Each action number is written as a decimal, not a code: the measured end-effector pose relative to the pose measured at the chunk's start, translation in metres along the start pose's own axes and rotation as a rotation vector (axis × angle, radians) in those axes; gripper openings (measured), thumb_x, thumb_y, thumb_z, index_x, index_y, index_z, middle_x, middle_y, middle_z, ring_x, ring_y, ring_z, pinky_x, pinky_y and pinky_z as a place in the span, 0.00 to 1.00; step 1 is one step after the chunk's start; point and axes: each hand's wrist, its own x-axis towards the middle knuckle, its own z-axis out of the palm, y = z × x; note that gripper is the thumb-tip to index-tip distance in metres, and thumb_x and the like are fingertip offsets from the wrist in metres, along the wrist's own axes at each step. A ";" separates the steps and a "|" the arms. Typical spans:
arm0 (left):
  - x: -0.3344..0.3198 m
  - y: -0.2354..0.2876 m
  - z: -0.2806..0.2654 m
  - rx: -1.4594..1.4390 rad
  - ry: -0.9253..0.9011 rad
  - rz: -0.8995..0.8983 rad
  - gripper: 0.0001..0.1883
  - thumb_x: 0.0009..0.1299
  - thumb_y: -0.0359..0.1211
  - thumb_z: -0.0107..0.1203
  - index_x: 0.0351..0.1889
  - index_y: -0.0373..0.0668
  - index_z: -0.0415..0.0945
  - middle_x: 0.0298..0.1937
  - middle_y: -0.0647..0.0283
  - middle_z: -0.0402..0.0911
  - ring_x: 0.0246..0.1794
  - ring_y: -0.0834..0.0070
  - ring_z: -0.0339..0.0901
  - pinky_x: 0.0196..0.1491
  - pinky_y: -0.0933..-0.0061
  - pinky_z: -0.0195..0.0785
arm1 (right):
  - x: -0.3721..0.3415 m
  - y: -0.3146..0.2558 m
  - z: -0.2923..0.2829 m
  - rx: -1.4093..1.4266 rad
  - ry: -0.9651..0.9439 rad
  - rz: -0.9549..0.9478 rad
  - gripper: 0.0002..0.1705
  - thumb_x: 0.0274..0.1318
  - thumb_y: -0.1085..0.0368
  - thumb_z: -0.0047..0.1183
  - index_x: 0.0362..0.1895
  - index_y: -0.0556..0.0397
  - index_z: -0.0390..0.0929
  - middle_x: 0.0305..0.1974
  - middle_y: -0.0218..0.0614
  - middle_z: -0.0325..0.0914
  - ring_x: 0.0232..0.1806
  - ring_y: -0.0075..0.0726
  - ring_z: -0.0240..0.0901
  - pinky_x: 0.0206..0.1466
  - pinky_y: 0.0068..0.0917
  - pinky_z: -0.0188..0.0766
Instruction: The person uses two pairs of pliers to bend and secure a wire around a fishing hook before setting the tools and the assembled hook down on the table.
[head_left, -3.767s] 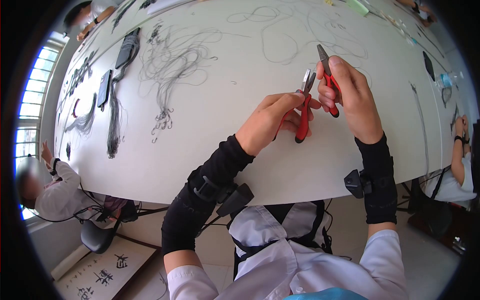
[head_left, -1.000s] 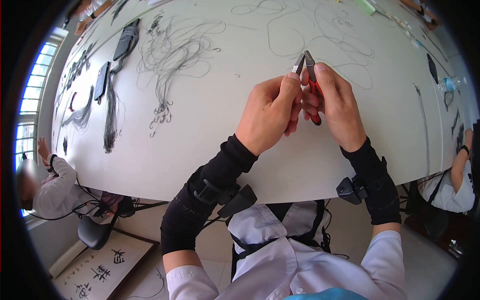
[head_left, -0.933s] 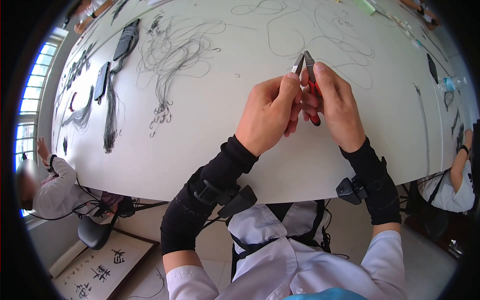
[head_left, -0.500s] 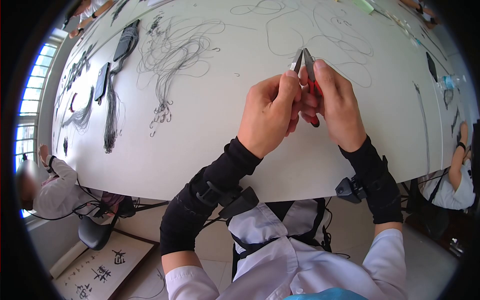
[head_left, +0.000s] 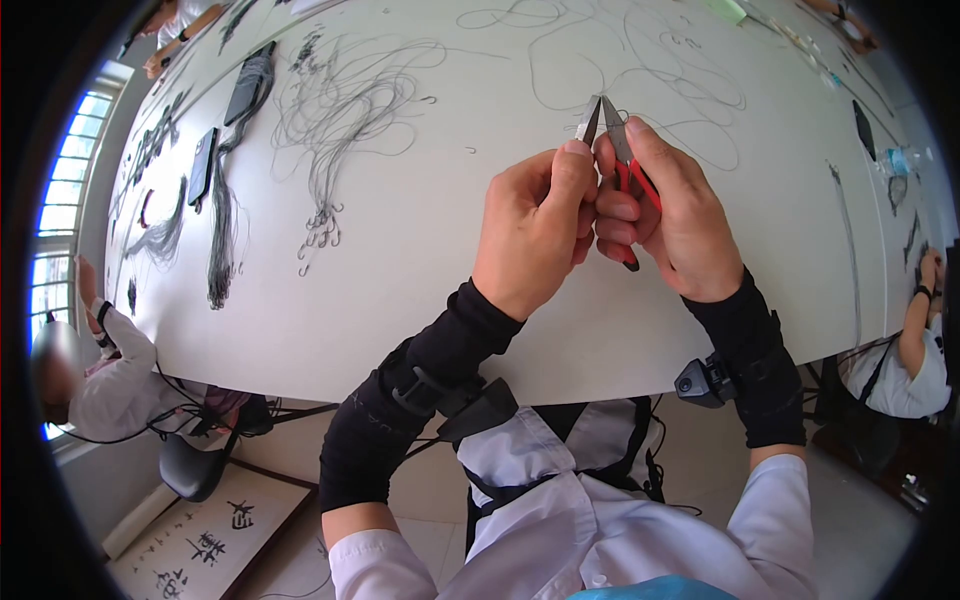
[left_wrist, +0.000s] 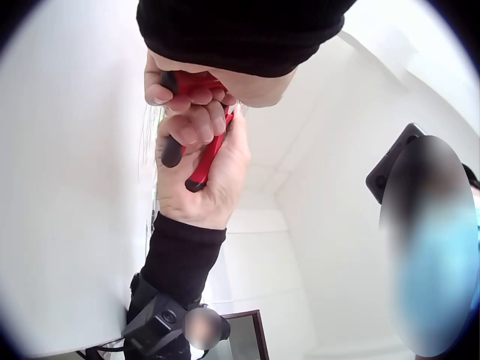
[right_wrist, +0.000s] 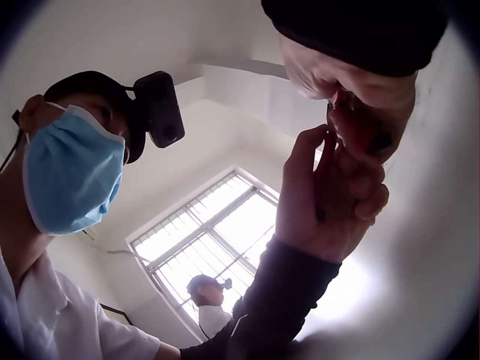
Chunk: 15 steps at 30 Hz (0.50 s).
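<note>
We see 2 pliers raised above the table, noses close together at the tips. The right pliers (head_left: 614, 135) point toward the far side of the table, their long axis leaning slightly left; the left pliers (head_left: 591, 122) point the same way but lean right, so the 2 axes converge in a narrow peak. We cannot tell whether the tips pinch anything.

The left hand (head_left: 530, 232) curls its fingers round the left pliers, and the right hand (head_left: 688, 215) grips the red handles of the right pliers, which the left wrist view shows spread apart.

Farther out on the white table (head_left: 410, 270), we find a loose hook (head_left: 471, 150), a tangle of thin line (head_left: 345, 115) ending in hooks (head_left: 321, 235), and 2 dark phones (head_left: 202, 165) near the left edge.
</note>
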 end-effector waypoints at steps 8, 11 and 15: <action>0.001 -0.003 -0.002 -0.080 -0.004 -0.024 0.24 0.82 0.48 0.46 0.28 0.40 0.71 0.18 0.71 0.67 0.14 0.84 0.61 0.16 0.78 0.54 | -0.002 -0.006 -0.003 0.107 -0.093 0.070 0.27 0.77 0.43 0.36 0.38 0.53 0.74 0.20 0.24 0.62 0.19 0.25 0.62 0.23 0.27 0.66; 0.002 -0.002 -0.002 -0.095 -0.006 -0.051 0.25 0.81 0.49 0.46 0.28 0.40 0.71 0.18 0.71 0.67 0.13 0.83 0.60 0.16 0.78 0.53 | 0.000 -0.003 -0.007 0.162 -0.127 0.102 0.27 0.77 0.43 0.37 0.40 0.51 0.74 0.20 0.24 0.62 0.19 0.25 0.61 0.23 0.27 0.66; 0.003 -0.003 -0.003 -0.092 -0.021 -0.058 0.25 0.82 0.49 0.44 0.28 0.40 0.70 0.17 0.70 0.66 0.13 0.83 0.60 0.16 0.77 0.53 | 0.001 -0.002 -0.010 0.205 -0.137 0.127 0.26 0.76 0.42 0.37 0.40 0.51 0.74 0.20 0.23 0.61 0.19 0.25 0.60 0.23 0.27 0.65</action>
